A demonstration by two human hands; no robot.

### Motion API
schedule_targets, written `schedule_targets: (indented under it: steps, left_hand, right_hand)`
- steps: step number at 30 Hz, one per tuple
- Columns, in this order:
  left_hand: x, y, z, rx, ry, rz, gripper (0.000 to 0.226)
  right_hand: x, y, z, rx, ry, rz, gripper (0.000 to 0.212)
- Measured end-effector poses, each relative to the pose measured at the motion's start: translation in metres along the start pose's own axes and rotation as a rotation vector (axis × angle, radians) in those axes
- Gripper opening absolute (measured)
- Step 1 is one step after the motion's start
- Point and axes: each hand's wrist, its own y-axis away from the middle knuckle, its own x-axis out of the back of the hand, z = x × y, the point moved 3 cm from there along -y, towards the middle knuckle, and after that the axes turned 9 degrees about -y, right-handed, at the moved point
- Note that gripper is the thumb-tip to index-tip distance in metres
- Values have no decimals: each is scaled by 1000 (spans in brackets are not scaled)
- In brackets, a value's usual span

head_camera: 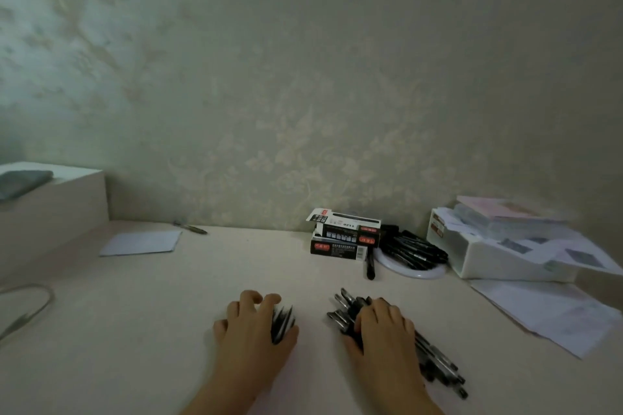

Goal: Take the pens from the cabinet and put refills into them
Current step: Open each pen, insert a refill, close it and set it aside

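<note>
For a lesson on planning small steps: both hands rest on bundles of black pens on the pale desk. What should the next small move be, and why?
Probably let the left hand set down its smaller bundle of black pens and pick out one pen. The right hand covers a larger bundle of black pens, and the black refill boxes sit by the wall, so neither hand is free to work a single pen.

Wall point(303, 61) fills most of view, pale wallpaper, faint floral pattern, greenish cast toward upper left. Light dim, soft, no hard shadows. Pale desk top point(151, 330) runs wall to wall below it. Far left, raised white block point(57, 209) against wall, grey cloth point(20, 184) lying on top. Grey cable point(30, 307) loops at left edge. Right side, white tray point(488, 259) stuffed with papers, more loose sheets point(556, 313) spread in front. Small white sheet point(141, 242) toward back left.
</note>
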Motion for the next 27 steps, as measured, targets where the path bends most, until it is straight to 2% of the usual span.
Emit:
schedule_targets:
  steps: [4,10,12,16,18,20,23,27]
  left_hand:
    - [-4,-1,-1,-32,7,3,56]
    - [-4,-2,-5,-58,38,61,47]
    - [-2,-4,-5,-70,64,76,42]
    - [10,-10,0,-137,151,181,32]
    - [23,-19,14,-215,273,222,27]
    - [35,-31,33,-267,424,115,27]
    - [40,-39,56,-383,516,-82,28]
    - [25,-31,50,-491,295,-65,34]
  right_hand:
    - [-1,-1,3,-24,-17,3,28]
    - [10,-22,-6,51,-21,65,19]
    - [18,-37,-8,33,-232,87,19]
    - [22,-44,-5,-99,-998,156,3]
    - [14,-42,-4,-172,-1304,127,6]
    - [4,-41,-9,-257,-1602,31,12]
    - [-8,-43,-18,-277,-1768,-114,16]
    - [-20,-43,-9,-223,-1638,-187,11]
